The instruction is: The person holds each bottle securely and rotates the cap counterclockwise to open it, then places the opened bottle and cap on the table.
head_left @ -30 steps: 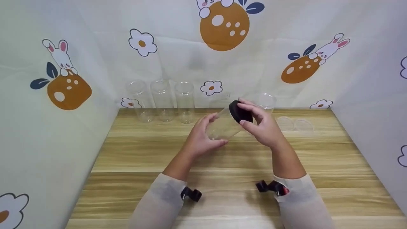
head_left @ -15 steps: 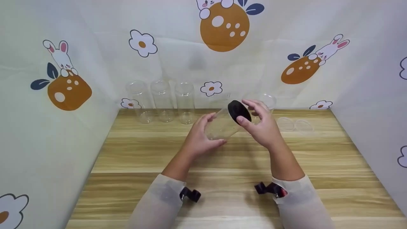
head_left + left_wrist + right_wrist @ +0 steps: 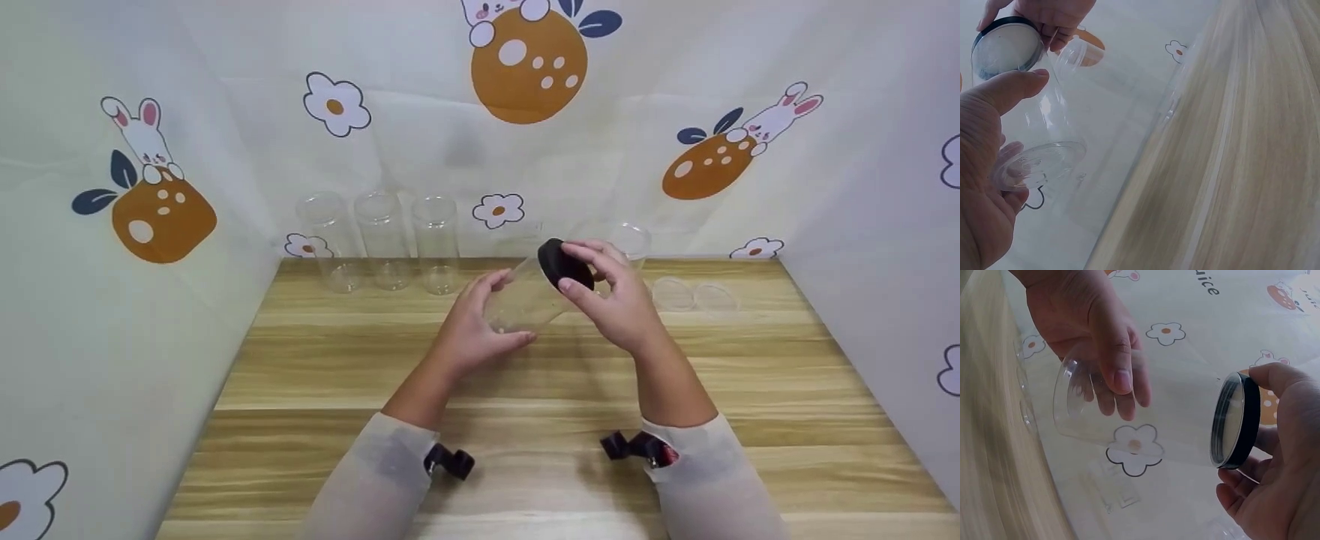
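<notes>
My left hand (image 3: pixel 474 322) grips a clear plastic jar (image 3: pixel 525 296) round its body, thumb along the near side. The jar is held tilted above the table, its mouth up and to the right. A black screw lid (image 3: pixel 562 266) sits on that mouth; in the right wrist view the lid (image 3: pixel 1246 422) shows its ridged black edge against the clear rim. The fingers and thumb of my right hand (image 3: pixel 619 300) hold the lid by its edge. From the left wrist camera, the jar's base (image 3: pixel 1044 163) points down past my left fingers.
Three tall clear jars (image 3: pixel 436 244) stand in a row at the back left. Another clear jar (image 3: pixel 631 238) stands behind my right hand, partly hidden. Two clear round discs (image 3: pixel 675 293) lie to its right. A patterned cloth wall (image 3: pixel 420 150) closes off the wooden table (image 3: pixel 525 420) behind.
My right fingers loosened from the lid, spread away from it, then came back onto its edge. The left hand and jar stay almost in place.
</notes>
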The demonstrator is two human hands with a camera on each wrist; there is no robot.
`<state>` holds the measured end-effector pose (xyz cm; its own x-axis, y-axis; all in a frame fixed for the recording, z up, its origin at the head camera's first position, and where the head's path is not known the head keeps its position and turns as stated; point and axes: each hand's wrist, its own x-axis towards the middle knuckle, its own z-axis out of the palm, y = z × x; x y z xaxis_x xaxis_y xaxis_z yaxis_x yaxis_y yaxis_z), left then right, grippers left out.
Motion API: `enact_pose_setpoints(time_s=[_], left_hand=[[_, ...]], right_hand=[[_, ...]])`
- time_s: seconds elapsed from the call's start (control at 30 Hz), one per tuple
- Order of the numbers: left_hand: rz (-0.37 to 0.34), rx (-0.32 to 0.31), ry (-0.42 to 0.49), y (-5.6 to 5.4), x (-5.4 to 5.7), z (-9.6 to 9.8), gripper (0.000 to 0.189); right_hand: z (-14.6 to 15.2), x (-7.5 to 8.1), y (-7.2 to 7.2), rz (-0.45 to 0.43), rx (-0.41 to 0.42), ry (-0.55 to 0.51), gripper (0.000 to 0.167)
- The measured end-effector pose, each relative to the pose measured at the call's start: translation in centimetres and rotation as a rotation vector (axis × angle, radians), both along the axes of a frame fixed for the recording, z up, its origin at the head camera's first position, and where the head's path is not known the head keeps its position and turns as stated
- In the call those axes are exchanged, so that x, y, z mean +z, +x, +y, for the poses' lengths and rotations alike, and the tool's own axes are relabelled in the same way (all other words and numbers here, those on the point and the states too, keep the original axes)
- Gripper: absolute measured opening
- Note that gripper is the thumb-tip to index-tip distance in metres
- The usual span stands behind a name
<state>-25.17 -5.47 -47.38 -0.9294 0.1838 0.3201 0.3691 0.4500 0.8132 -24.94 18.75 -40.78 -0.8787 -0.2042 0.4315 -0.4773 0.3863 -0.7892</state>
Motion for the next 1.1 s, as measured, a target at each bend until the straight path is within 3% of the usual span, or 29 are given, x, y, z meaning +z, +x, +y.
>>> enact_pose_setpoints(time_s=[0.23,0.53,0.83,1.1], left_hand=[[0.001,-0.003,-0.008,-0.08,-0.01,-0.13,0.099],[0.008,-0.013,-0.01,-0.11,-0.09,-0.2,0.098],[0.004,0.002,-0.004,-0.17,0.09,-0.2,0.099],[0.011,0.003,-0.006,-0.09,0.03,-0.2,0.098]], right_hand=[[0.0,-0.11,0.09,0.019,0.151,-0.097,0.051],[-0.07,0.03,0.13,0.011,0.176,-0.135,0.053],[-0.16,0.18,0.06,0.008,-0.04,-0.035,0.045],[-0.47,-0.08,-0.03,0.001,-0.13,0.041,0.042]])
